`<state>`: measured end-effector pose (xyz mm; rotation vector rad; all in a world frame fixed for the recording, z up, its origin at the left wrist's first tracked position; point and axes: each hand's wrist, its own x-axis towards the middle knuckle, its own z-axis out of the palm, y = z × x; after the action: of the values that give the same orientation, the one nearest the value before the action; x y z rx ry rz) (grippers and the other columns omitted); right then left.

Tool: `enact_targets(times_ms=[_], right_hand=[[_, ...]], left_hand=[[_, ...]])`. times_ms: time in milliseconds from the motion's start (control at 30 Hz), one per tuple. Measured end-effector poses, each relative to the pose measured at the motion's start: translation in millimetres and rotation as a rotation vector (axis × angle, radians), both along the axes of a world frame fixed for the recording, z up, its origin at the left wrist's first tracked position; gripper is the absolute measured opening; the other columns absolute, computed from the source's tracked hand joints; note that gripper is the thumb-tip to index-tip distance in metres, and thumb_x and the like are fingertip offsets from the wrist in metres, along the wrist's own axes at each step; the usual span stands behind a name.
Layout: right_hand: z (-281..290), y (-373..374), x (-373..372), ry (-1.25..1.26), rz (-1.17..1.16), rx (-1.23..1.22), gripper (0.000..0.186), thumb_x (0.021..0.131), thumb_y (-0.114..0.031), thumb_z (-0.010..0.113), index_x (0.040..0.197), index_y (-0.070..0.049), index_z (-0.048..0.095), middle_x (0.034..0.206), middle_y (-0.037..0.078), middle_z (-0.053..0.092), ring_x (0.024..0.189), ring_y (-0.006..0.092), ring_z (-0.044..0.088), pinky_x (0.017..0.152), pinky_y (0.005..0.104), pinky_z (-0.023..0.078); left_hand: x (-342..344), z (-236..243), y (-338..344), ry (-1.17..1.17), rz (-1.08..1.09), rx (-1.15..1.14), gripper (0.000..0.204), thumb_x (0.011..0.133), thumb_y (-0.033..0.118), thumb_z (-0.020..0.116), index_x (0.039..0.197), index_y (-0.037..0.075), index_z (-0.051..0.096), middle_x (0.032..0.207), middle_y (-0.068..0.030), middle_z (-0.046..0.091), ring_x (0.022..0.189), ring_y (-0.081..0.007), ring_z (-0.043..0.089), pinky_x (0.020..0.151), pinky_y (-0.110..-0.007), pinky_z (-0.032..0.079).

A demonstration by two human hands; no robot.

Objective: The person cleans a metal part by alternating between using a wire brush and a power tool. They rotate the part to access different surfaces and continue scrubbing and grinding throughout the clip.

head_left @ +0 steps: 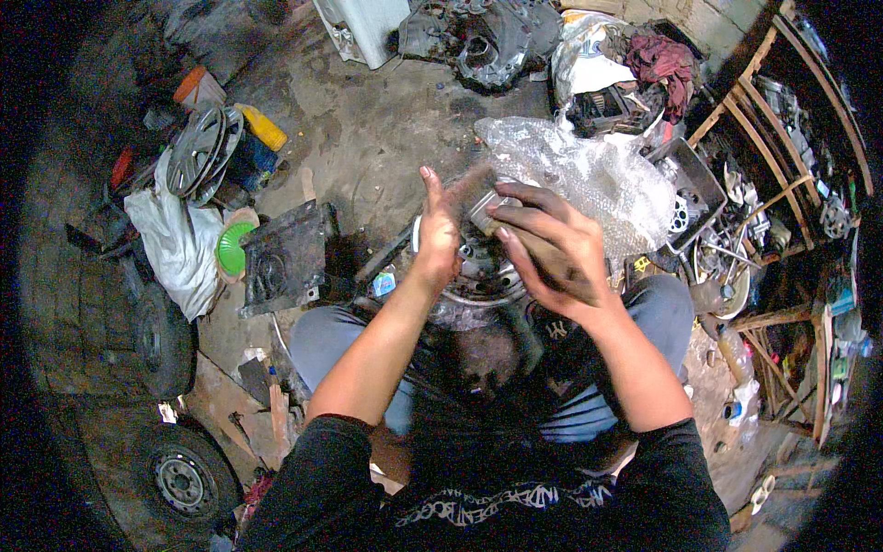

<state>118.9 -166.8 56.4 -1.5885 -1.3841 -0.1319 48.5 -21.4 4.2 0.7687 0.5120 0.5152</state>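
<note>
In front of me my right hand (558, 247) is closed around a small silvery metal part (485, 213), which looks short and ridged. Its fingers curl over the part's top and hide much of it. My left hand (439, 228) is just left of the part, thumb stretched out and apart. The other fingers reach toward the part and are smeared by motion; whether they touch it I cannot make out. Below both hands, between my knees, sits a round metal wheel rim (483, 290), partly covered by the hands.
Bubble wrap (589, 179) lies ahead right, beside a grey bin (696, 189) of metal parts. To the left are a dark square metal panel (292, 262), wheel covers (196, 152) and a tyre (187, 478). A wooden shelf (768, 120) lines the right side; an engine part (478, 55) lies ahead.
</note>
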Motion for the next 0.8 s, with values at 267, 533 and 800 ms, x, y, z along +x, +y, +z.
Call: enact_targets(times_ms=[267,533,800], right_hand=[[5.3,-5.2,3.8,-0.111,-0.088,0.024,0.02,0.086,-0.003,0.067,0.105,-0.003,0.072,0.108,0.012,0.072,0.099,0.0288,0.07,0.09,0.0357,0.054],[-0.8,-0.6,15.6,-0.149,-0.209,0.109,0.014,0.089,-0.003,0.065,0.1,-0.003,0.073,0.105,0.016,0.072,0.098,0.0293,0.07,0.089,0.0379,0.054],[-16.8,6.9,16.6,0.055,-0.159,0.059,0.013,0.083,-0.003,0.072,0.095,-0.005,0.074,0.097,0.013,0.072,0.083,0.0304,0.07,0.074,0.0368,0.056]], left_hand=[[-5.1,-26.2,18.0,0.176,-0.096,0.067,0.098,0.09,0.081,0.017,0.117,0.001,0.066,0.111,-0.0122,0.07,0.091,-0.0203,0.071,0.084,-0.037,0.058],[-9.7,-3.7,21.2,0.078,-0.068,-0.058,0.094,0.089,0.082,0.024,0.127,0.002,0.057,0.109,-0.0134,0.07,0.098,-0.0243,0.07,0.087,-0.043,0.058],[-4.0,-12.2,25.5,0.063,-0.036,0.029,0.092,0.09,0.081,0.03,0.129,0.001,0.055,0.116,-0.0145,0.067,0.102,-0.0253,0.068,0.088,-0.042,0.056]])
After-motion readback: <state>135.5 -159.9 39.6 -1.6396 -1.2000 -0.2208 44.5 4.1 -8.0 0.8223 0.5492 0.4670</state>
